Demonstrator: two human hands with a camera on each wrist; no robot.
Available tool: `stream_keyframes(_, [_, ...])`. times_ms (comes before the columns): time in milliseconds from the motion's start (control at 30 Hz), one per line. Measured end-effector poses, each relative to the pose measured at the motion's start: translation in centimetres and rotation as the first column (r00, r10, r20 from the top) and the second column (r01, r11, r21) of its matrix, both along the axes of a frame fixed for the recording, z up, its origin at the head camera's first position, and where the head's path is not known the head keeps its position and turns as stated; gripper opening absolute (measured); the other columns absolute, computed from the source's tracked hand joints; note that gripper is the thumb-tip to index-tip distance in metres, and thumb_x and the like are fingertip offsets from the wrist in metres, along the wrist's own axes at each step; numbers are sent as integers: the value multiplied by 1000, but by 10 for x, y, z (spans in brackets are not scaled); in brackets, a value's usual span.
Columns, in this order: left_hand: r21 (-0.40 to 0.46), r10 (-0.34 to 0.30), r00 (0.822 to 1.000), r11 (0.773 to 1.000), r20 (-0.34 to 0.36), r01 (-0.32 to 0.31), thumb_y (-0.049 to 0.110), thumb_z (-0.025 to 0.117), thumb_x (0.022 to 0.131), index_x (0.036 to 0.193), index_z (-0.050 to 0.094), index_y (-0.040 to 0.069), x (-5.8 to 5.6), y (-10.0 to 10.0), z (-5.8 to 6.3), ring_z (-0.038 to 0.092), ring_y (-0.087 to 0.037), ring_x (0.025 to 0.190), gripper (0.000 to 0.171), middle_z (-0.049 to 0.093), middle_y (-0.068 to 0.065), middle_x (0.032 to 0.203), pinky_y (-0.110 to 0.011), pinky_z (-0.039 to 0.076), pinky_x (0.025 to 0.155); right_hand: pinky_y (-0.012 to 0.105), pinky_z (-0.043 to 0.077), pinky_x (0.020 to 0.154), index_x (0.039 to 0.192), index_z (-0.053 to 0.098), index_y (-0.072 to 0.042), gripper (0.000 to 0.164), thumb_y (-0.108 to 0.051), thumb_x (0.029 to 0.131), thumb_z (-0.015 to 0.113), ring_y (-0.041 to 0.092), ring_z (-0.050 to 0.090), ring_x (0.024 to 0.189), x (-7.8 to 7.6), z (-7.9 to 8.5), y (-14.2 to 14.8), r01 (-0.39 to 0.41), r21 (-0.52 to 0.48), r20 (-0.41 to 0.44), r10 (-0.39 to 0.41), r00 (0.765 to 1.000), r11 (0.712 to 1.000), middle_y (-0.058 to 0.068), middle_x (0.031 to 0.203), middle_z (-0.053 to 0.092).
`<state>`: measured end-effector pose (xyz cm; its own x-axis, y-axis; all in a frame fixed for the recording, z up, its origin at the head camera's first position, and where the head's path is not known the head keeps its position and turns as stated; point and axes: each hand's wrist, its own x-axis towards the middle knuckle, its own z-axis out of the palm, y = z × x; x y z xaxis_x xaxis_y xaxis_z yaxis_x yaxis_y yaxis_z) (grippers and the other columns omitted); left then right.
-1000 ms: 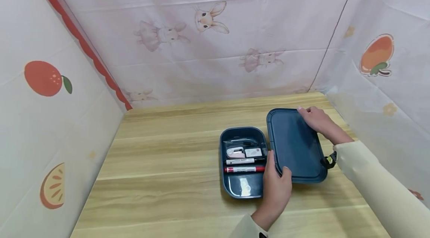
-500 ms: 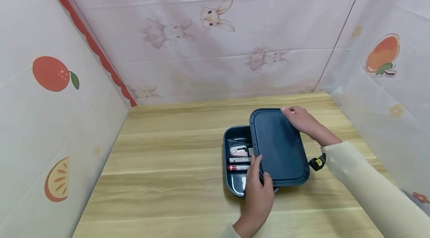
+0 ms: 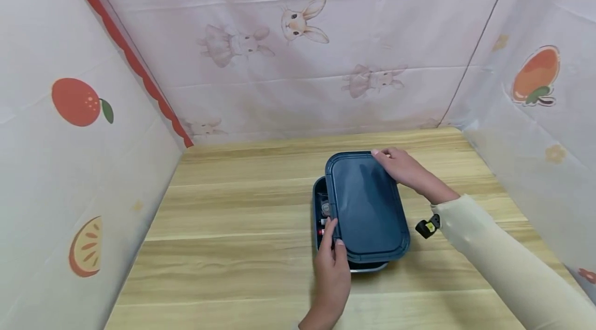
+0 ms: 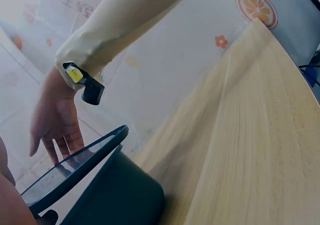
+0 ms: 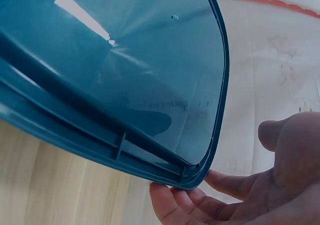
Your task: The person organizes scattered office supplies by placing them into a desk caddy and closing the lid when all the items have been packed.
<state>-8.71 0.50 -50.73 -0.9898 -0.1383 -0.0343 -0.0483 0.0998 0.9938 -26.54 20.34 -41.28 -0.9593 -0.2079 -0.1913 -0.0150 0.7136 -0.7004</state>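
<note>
A dark blue plastic lid is tilted over a matching open box on the table. It covers most of the box; a strip along the left side and part of the near edge still show. Through that left gap I see a red-capped marker, a white marker end and a small white and pink item. My left hand holds the lid's near left edge. The right hand grips its far right corner; in the right wrist view fingers touch the rim.
The light wooden table runs up to a back wall cloth printed with rabbits. Side wall cloths carry fruit prints. A black strap device is worn on the right wrist.
Both hands have carried the lid leftward from beside the box to over it. The box's contents, earlier in plain sight, are now mostly hidden beneath the lid.
</note>
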Motion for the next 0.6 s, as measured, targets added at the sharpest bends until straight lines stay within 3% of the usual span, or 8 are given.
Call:
stream_keyframes(33, [13,4,1000,1000,-4,-4,11,40,108,151,43,32,0,-2,0,42,-23,143,47,26,2,166,-34,54,93,60,45,103,154,31,2,86,-67,102,26,46,45,136,0,1,-2,-7,-1,-3,7,1000,1000,30,154,38])
stream_keyframes(67, [16,10,1000,1000,-9,-10,11,40,108,151,43,31,1,-4,0,29,-21,151,47,27,0,166,-38,50,103,60,46,103,154,31,1,86,-67,102,26,46,46,136,0,1,-3,-13,-6,-3,13,1000,1000,30,154,38])
stream_keyframes(167, [38,22,999,999,-25,-21,10,41,108,151,44,27,2,-9,-1,25,-24,153,46,29,-3,165,-46,34,117,58,48,102,155,30,0,85,-66,103,28,45,46,136,0,3,-6,-32,-24,-2,32,999,999,29,155,37])
stream_keyframes(267, [39,5,998,999,-55,-3,9,43,107,149,48,24,2,-16,-2,33,-24,149,44,30,-4,165,-40,42,111,56,50,100,155,30,-1,85,-67,102,29,44,46,136,0,6,-8,-42,-44,5,42,999,998,28,156,36])
stream_keyframes(300, [41,-8,998,999,-62,10,10,44,107,147,49,23,2,-20,-2,42,-24,143,43,31,-4,165,-35,48,105,55,51,99,155,30,-1,85,-67,102,29,44,46,136,1,7,-9,-42,-47,5,43,999,998,28,156,36])
stream_keyframes(433, [71,-88,994,993,-71,93,10,49,105,145,53,23,0,-34,-2,51,-21,129,41,31,0,165,-22,49,89,55,52,97,155,29,-1,86,-68,102,29,45,46,135,0,9,-8,-38,-65,15,39,999,997,29,156,35])
stream_keyframes(500, [100,-134,989,985,-61,140,10,51,105,145,52,23,-1,-39,-2,50,-22,132,43,29,2,165,-21,49,96,56,53,96,155,29,-1,84,-66,102,29,46,46,135,0,8,-7,-39,-75,19,40,999,996,29,156,35])
stream_keyframes(600, [148,-186,981,970,-56,192,6,51,104,148,50,20,-1,-44,-4,36,-28,147,46,24,-1,167,-27,44,108,57,52,96,156,28,-2,82,-64,103,30,46,45,136,0,7,-7,-45,-88,24,48,999,995,28,157,34])
